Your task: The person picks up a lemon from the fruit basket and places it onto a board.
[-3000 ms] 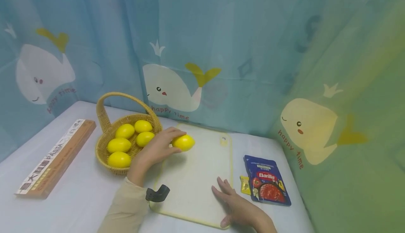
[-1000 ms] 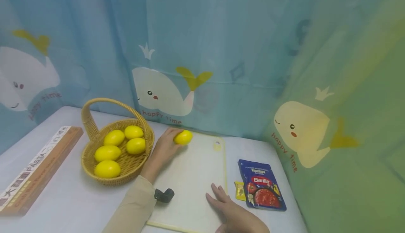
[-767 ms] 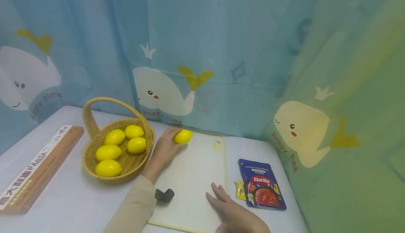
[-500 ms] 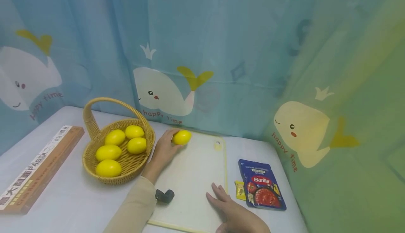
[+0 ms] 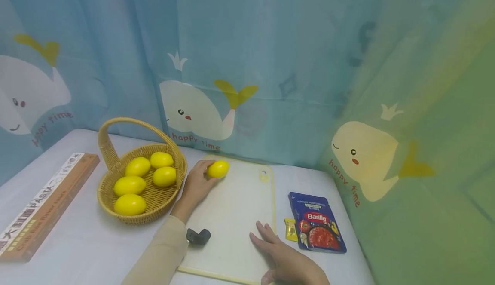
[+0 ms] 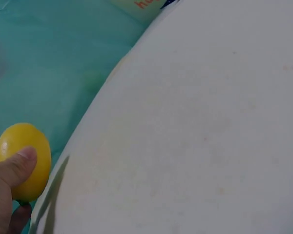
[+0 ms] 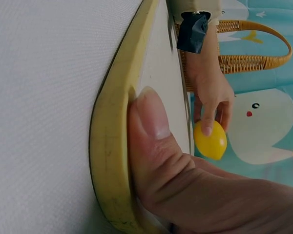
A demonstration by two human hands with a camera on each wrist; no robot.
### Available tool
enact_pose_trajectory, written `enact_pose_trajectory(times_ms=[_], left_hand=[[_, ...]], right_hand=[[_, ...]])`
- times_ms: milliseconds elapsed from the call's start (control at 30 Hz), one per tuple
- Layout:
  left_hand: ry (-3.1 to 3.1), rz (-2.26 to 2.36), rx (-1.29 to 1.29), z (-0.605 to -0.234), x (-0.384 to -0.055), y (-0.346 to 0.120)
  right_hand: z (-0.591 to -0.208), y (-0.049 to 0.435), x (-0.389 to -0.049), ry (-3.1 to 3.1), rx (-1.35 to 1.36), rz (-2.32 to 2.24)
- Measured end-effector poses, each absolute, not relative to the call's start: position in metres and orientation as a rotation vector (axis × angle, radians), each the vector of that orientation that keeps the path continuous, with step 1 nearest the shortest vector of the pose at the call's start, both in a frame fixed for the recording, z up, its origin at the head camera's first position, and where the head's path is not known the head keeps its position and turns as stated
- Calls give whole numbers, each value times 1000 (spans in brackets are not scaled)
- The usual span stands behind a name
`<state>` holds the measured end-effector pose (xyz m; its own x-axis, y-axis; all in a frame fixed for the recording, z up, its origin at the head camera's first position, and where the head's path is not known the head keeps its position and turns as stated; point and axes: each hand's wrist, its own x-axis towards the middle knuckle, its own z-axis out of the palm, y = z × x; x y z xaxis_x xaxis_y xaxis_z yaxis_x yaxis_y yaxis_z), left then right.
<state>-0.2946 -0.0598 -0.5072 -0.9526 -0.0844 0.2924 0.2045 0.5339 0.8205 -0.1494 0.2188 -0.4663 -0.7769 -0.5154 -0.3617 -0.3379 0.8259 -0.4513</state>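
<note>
One lemon (image 5: 218, 169) pinched in left hand (image 5: 197, 185) | right hand (image 5: 287, 257) spread on cutting board (image 5: 232, 216)

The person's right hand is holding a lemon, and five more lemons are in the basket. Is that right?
Not quite: the left hand holds the lemon, as the head view shows. Five more lemons are in the basket, just as you said.

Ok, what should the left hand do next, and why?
Probably set the lemon down on the cutting board and ease the grip: the left hand holds it at the board's far end, and the right hand rests on the near right corner, so the board looks steadied. I can't tell whether the lemon already touches it.
</note>
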Motion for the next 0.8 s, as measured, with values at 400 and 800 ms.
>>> enact_pose_trajectory(times_ms=[400,800], left_hand=[[-2448,-1447,-102,-514,-295,-63],[-2484,-1491,-92,-515,-297,-64]], right_hand=[[-466,219,-150,2535,-695,-498],[-467,222,-152,2539,-723,-511]])
